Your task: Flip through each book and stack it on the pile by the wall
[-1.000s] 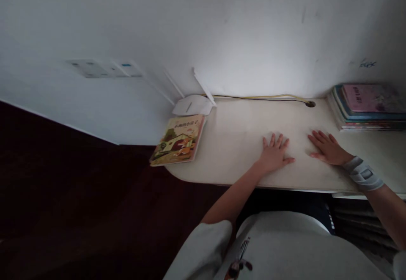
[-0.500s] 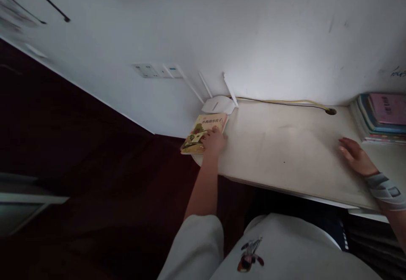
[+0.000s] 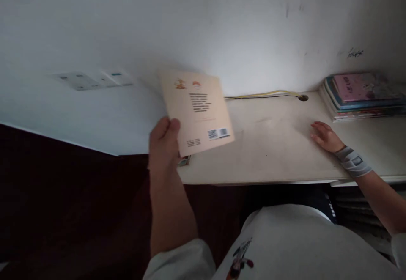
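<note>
My left hand (image 3: 163,142) is raised at the left end of the desk, shut on a thin picture book (image 3: 198,111). The book's pale back cover faces me, with small printed text and barcodes, and it is tilted up off the desk. My right hand (image 3: 325,137) lies open and palm down on the cream desk (image 3: 269,153), touching nothing else. A grey wrist wrap (image 3: 352,161) circles that wrist. Nearest to this hand is a stack of books (image 3: 361,96) at the right end.
A white wall rises behind the desk, with wall sockets (image 3: 91,80) to the left. A yellow and black cable (image 3: 263,95) runs along the back edge into a round desk grommet (image 3: 303,97). The dark floor lies to the left and below.
My left hand has lifted the book off the desk's left end and turned it, showing the back cover. The book now hides the white router. My right hand stays on the desk.
</note>
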Available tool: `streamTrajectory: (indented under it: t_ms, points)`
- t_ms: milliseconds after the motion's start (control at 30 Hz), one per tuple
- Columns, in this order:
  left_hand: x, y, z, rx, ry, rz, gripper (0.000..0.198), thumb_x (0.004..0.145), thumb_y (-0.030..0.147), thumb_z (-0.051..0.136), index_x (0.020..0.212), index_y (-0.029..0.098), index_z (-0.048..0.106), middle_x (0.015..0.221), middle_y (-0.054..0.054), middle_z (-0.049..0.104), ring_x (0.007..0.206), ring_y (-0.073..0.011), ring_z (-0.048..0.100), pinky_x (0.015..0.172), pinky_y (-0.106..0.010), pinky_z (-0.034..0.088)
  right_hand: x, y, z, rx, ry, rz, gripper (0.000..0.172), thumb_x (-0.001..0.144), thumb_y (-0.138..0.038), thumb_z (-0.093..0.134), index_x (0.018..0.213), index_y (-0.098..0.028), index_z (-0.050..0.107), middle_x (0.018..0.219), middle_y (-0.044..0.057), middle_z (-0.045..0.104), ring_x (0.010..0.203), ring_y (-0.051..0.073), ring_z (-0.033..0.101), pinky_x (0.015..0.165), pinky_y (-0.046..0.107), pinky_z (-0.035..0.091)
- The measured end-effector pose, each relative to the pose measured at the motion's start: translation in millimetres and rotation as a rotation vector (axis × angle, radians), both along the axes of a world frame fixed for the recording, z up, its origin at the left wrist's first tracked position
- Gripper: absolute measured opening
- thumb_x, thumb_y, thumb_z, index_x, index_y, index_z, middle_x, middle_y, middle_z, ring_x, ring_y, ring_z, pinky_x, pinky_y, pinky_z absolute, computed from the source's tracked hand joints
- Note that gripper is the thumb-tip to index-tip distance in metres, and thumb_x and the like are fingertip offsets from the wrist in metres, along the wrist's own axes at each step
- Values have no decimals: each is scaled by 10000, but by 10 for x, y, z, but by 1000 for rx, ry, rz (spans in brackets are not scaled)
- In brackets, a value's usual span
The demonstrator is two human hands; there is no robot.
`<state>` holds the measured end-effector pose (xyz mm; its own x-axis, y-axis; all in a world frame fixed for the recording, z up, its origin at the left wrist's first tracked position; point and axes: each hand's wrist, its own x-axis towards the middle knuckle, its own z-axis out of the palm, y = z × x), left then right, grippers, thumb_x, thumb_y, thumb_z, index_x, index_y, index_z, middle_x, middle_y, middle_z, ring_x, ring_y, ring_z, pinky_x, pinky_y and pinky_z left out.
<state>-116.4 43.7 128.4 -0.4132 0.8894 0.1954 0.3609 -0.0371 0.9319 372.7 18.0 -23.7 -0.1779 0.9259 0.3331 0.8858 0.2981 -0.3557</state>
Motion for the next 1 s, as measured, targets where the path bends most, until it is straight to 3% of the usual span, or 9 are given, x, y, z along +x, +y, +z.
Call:
streamTrajectory:
  t_ms: [67, 167, 300, 400, 567, 767, 833, 900, 1000]
  points:
    - [366, -21, -171, -57, -336, -231, 428, 604, 512, 725, 842, 181, 598, 654, 37, 627, 610, -134, 583, 579, -263, 501, -41, -38, 11, -39, -116, 37, 690, 876, -614, 365, 1321, -109, 513, 1378, 215, 483, 1304, 328, 414, 1060, 515, 333]
    - [907, -63, -552, -204, -518, -481, 498, 555, 506, 760, 890, 161, 627, 766, -32, 694, 717, -200, 654, 626, -295, 516, -94, -83, 32, -114, -276, 52, 693, 860, -632, 406, 1366, -164, 479, 1456, 183, 407, 1354, 354, 339, 1071, 572, 260]
    - [1237, -136, -1031, -256, -534, -487, 499, 609, 509, 729, 948, 157, 632, 850, -54, 712, 765, -213, 668, 660, -301, 515, -132, -96, 56, -152, -324, 27, 680, 864, -632, 406, 1380, -194, 469, 1481, 158, 383, 1366, 341, 325, 1076, 551, 251]
    - [1239, -186, -1224, -273, -449, -433, 433, 686, 504, 667, 955, 166, 631, 875, -51, 704, 768, -195, 655, 662, -293, 510, -142, -90, 63, -165, -329, 22, 686, 862, -637, 407, 1382, -195, 469, 1481, 152, 384, 1368, 333, 324, 1084, 535, 248]
    - [1202, -229, -1260, -304, -245, -454, 368, 786, 453, 552, 1002, 165, 626, 941, -70, 697, 846, -214, 646, 746, -340, 523, -153, -97, 77, -169, -322, 25, 697, 858, -640, 417, 1384, -186, 465, 1486, 156, 375, 1371, 338, 318, 1091, 537, 243]
    - [1134, -259, -1234, -171, 292, -449, 476, 857, 327, 452, 1303, 163, 483, 1395, -153, 480, 1245, -256, 497, 1026, -432, 405, -141, -85, 98, -206, -323, 36, 713, 858, -651, 416, 1390, -179, 457, 1487, 167, 369, 1376, 336, 313, 1086, 552, 246]
    - [1072, -265, -1184, -106, 545, -587, 545, 864, 363, 475, 1362, 145, 429, 1503, -163, 337, 1389, -267, 314, 1107, -436, 310, -122, -54, 103, -229, -333, 53, 722, 863, -652, 405, 1406, -178, 433, 1497, 169, 350, 1385, 334, 297, 1080, 568, 244]
    - [1010, -257, -1112, -96, 773, -859, 622, 843, 440, 536, 1378, 146, 418, 1540, -152, 273, 1445, -288, 154, 1147, -448, 232, -102, -17, 107, -237, -343, 69, 726, 866, -654, 393, 1416, -181, 416, 1504, 171, 336, 1389, 335, 289, 1071, 582, 245]
    - [957, -216, -1011, -156, 1011, -1144, 739, 785, 512, 617, 1391, 152, 397, 1543, -167, 254, 1445, -317, 132, 1147, -452, 221, -81, 25, 101, -226, -353, 71, 713, 871, -654, 378, 1414, -193, 419, 1504, 165, 339, 1387, 329, 297, 1068, 577, 249]
